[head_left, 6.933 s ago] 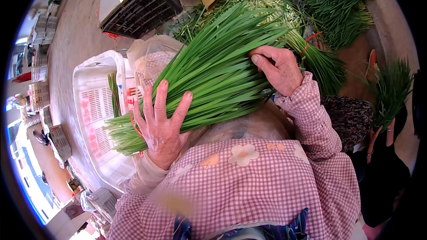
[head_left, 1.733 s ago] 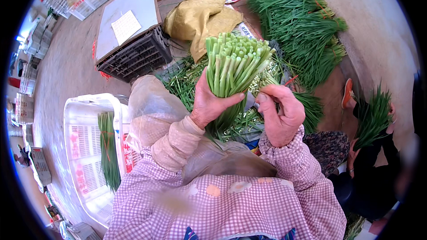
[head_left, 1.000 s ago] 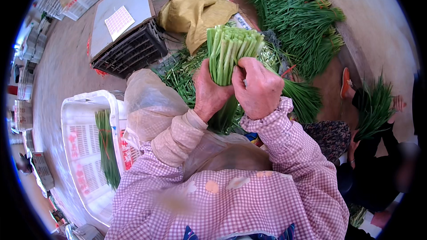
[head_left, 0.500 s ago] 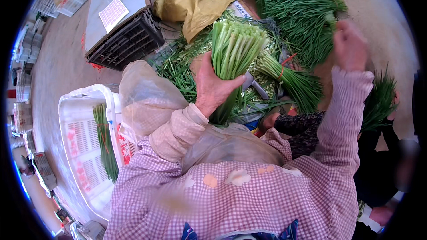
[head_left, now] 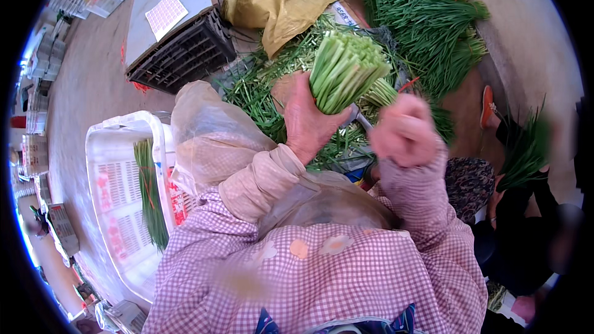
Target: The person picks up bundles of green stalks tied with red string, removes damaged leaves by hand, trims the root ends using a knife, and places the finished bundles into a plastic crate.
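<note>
Left hand (head_left: pixel 306 124) clamps chive bundle (head_left: pixel 343 71) upright, cut ends toward upper right of frame; right hand (head_left: pixel 405 130), blurred, fisted just right, grip unclear.

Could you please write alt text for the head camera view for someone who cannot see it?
A person's left hand grips an upright bunch of green chives, cut ends up, while the blurred right hand is beside it. More chives lie ahead, and a white crate holding one bundle sits at left.

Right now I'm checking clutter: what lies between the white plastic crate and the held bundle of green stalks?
A crumpled clear plastic bag, in the head view.
</note>
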Available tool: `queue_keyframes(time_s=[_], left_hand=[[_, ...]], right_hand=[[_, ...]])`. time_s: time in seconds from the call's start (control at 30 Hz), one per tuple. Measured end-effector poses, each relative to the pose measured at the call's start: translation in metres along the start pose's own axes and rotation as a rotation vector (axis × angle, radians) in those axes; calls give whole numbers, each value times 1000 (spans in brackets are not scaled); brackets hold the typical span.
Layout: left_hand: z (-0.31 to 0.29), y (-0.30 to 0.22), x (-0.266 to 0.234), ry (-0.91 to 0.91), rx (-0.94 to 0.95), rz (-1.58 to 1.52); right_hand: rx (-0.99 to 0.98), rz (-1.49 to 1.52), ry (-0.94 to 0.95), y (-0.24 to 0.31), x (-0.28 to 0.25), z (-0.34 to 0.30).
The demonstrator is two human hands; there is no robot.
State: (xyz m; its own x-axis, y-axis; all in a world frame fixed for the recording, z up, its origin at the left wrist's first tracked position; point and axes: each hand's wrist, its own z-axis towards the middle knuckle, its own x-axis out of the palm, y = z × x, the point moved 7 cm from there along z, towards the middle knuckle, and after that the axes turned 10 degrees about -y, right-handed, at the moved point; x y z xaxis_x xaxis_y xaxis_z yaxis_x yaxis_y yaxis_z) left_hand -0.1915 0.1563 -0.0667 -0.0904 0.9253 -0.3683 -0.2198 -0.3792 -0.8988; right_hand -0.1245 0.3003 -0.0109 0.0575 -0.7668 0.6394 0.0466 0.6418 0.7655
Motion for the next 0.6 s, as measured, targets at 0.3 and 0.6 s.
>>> queue_keyframes(time_s=[0.3, 0.6], left_hand=[[-18, -12, 20, 170, 66, 36], [-25, -9, 28, 251, 116, 19]], right_hand=[[-755, -1518, 49, 87, 69, 46], [-625, -2043, 592, 45, 58, 60]])
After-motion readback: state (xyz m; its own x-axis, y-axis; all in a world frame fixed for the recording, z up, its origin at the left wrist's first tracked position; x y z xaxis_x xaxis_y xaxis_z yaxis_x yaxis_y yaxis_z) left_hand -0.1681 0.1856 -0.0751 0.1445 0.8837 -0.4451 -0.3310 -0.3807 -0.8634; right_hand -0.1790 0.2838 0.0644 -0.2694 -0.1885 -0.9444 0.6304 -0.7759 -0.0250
